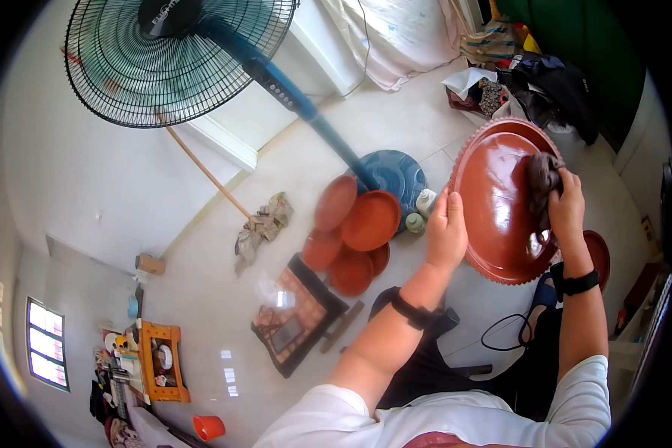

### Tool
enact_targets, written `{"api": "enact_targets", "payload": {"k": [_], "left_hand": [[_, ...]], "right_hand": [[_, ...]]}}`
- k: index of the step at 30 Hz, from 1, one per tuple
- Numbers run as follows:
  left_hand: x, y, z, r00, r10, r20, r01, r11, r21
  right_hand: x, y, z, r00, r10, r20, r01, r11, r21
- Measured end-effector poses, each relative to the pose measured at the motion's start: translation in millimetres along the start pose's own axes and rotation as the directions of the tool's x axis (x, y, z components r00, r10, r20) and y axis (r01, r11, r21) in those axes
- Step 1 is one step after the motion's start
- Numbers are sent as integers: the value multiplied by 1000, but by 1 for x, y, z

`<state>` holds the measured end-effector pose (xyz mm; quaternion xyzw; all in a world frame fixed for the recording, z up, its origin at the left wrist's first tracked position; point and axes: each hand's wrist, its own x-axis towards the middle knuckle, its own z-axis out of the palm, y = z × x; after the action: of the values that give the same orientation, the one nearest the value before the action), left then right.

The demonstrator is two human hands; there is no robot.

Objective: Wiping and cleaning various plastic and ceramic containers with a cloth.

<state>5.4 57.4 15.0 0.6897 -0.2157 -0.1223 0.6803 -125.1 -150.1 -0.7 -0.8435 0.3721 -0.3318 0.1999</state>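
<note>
A round reddish-brown dish [490, 185] with a scalloped rim and a glossy inside is held up, tilted, at the right. My left hand [449, 232] grips its near left rim, thumb along the edge. In my right hand [567, 207] is a bunched dark brown cloth [543, 176], pressed against the dish's inner right side. Below and left, several similar terracotta-coloured dishes [371, 220] lie overlapping on the floor by the fan's base. Another reddish dish [596, 259] is partly hidden behind my right forearm.
A blue pedestal fan [283, 92] rises from its round base [406, 173], with two small bottles [415, 223] beside it. A mop [263, 227], a patterned mat [299, 313] with a phone [287, 335], and a wooden bar [341, 326] lie leftward. Clothes [549, 84] are heaped at back right.
</note>
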Motion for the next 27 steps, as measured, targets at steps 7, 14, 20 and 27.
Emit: {"api": "enact_targets", "payload": {"k": [7, 14, 20, 27], "left_hand": [[-6, -4, 12, 998, 60, -34, -59, 997, 49], [2, 7, 2, 990, 16, -143, -40, 986, -164], [4, 2, 1, 969, 63, -237, -93, 989, -118], [-17, 2, 20, 977, 214, 22, -215, 975, 52]], "right_hand": [[-50, -48, 18, 951, -255, 176, 186, 923, 336], [-65, -82, -11, 783, -564, 263, 544, 826, 149], [-37, -60, -13, 952, -224, 210, 273, 931, -244], [0, 6, 19, 997, 30, 67, -36, 996, 81]]}}
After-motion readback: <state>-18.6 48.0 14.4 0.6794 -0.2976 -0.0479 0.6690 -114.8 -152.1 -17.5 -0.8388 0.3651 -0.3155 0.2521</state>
